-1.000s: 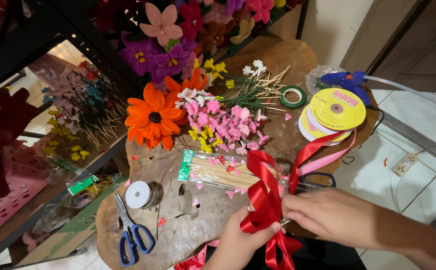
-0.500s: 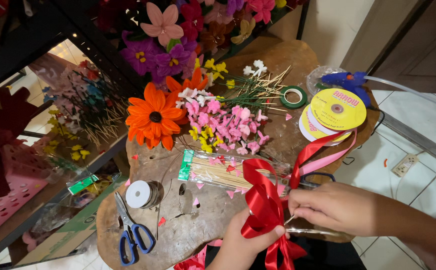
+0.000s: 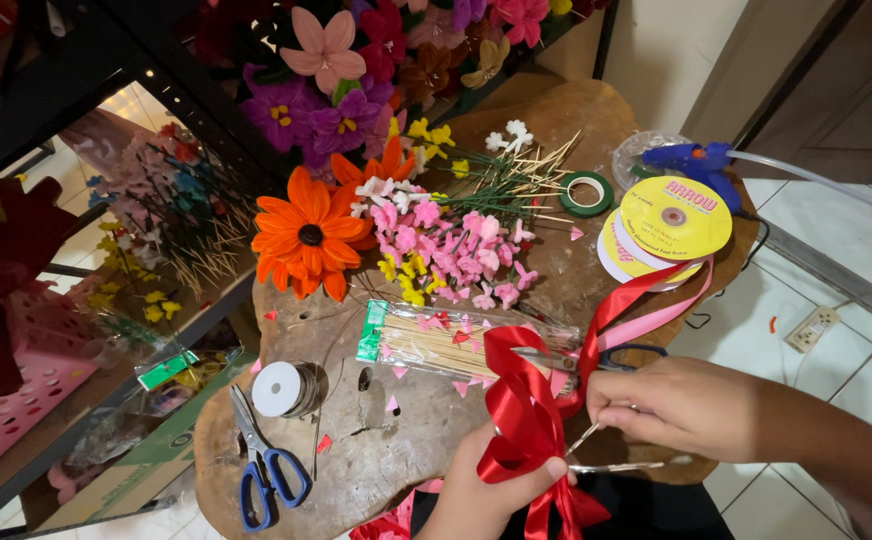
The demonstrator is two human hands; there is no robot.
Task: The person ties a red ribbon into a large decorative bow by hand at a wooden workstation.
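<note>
Surface (image 3: 556,120): wooden, crowded. Red ribbon bow (image 3: 521,420), six o'clock: my left hand (image 3: 486,495) pinches its waist shut. My right hand (image 3: 681,405), four o'clock, grips thin wire (image 3: 584,438); I'd wind tightly, keeping loops even.

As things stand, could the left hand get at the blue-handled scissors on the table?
Probably not straight away: the left hand is pinching the red ribbon bow. The blue-handled scissors lie close to its left, with bare wooden tabletop between.
</note>
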